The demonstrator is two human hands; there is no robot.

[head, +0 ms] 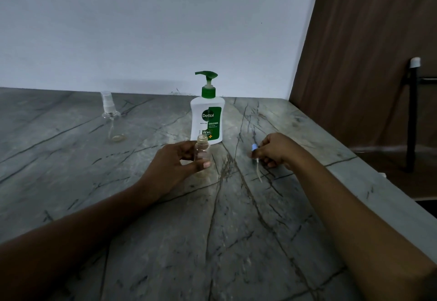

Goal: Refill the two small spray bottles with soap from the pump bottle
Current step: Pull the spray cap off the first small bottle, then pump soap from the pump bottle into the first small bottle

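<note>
Head view: left hand [181, 160] is curling its fingers round an uncapped bottle [202, 148] on the desk [165, 229]; right hand [277, 150] is pinching what seems its sprayer [254, 147], near the pump bottle [206, 118].

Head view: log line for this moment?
left hand: holds open bottle | right hand: pinches sprayer | second bottle: capped | pump bottle: untouched

Grey veined stone table [236, 241] with pump bottle [206, 121], capped spray bottle [112, 117] and uncapped small bottle [202, 143].
</note>
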